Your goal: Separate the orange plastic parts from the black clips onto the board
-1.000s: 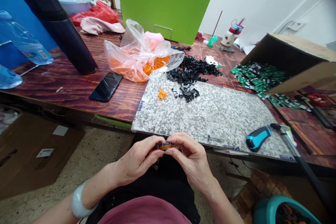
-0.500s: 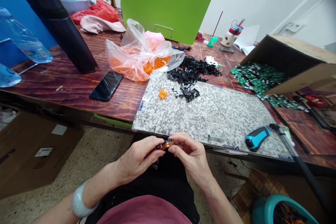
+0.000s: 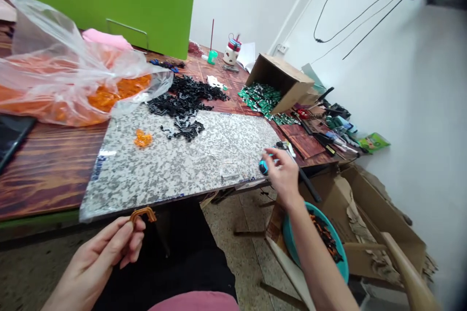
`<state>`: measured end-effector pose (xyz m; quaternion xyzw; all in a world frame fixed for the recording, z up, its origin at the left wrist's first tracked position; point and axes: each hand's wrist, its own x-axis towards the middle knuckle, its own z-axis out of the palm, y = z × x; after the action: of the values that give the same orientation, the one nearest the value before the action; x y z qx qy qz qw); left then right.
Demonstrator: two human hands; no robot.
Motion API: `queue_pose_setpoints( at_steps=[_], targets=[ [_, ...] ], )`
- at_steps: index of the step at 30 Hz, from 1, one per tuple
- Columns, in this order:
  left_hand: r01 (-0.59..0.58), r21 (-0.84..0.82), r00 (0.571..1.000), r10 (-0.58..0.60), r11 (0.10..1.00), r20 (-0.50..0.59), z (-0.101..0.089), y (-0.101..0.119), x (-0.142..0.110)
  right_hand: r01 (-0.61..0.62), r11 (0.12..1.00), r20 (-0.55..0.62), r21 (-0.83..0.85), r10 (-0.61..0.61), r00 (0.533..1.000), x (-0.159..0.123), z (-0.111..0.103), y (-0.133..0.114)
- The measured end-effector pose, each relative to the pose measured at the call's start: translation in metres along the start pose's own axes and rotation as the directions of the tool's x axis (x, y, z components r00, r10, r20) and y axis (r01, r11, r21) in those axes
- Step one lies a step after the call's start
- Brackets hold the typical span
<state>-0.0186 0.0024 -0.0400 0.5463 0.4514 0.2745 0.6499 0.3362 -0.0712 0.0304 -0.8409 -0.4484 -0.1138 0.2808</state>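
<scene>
My left hand (image 3: pixel 113 243) pinches a small orange U-shaped plastic piece (image 3: pixel 143 212) between thumb and fingers, just in front of the table's front edge. Over the right end of the speckled slab (image 3: pixel 226 141), my right hand (image 3: pixel 281 169) has its fingers curled around a blue-and-black handheld tool, seemingly an electric screwdriver (image 3: pixel 263 167); the palm hides most of it. A few loose orange pieces (image 3: pixel 142 138) lie on the slab. Behind them is a heap of black plastic parts (image 3: pixel 186 97).
A clear bag (image 3: pixel 65 77) of orange pieces stands at the left, by a phone (image 3: pixel 12 138). Green boards spill from a tipped carton (image 3: pixel 282 75). Below my right forearm is a teal tub (image 3: pixel 341 265) of orange-and-black parts. A small clear tube (image 3: pixel 229 176) lies near the slab's front edge.
My hands have separated. My right hand has gone right to the blue-and-black tool, while the left keeps the orange piece. The view has turned right.
</scene>
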Motion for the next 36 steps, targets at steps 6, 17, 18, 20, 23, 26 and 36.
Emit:
queue_pose_setpoints(
  at_steps=[6,17,18,20,23,26,36],
  targets=[
    [0.005,-0.141,0.998,0.003,0.99,0.056,-0.001,0.005,0.003,-0.272,0.931,-0.012,-0.242,0.277,0.961,0.045,-0.011,0.101],
    [0.009,-0.296,0.993,0.026,0.955,0.114,0.002,0.0,0.006,-0.204,0.958,0.063,-0.203,0.22,0.973,0.037,-0.013,0.079],
    [0.003,-0.301,0.993,0.033,0.954,0.113,0.002,-0.001,0.006,-0.152,0.978,0.099,-0.144,0.167,0.981,0.029,-0.014,0.061],
    [-0.01,-0.308,0.994,0.044,0.951,0.102,0.003,-0.001,0.006,-0.048,0.996,0.16,0.074,0.035,0.986,0.006,-0.015,0.016],
    [-0.011,-0.308,0.996,0.038,0.951,0.081,0.004,-0.002,0.007,0.161,0.924,0.247,0.348,-0.256,0.935,-0.034,-0.014,-0.054],
    [-0.006,-0.307,0.997,0.029,0.952,0.072,0.004,-0.003,0.007,0.294,0.794,0.282,0.533,-0.494,0.822,-0.066,-0.007,-0.103],
    [-0.037,-0.315,0.995,0.062,0.948,0.072,0.005,-0.009,0.009,0.37,0.763,0.337,0.53,-0.59,0.734,-0.084,0.011,-0.129]
  ],
)
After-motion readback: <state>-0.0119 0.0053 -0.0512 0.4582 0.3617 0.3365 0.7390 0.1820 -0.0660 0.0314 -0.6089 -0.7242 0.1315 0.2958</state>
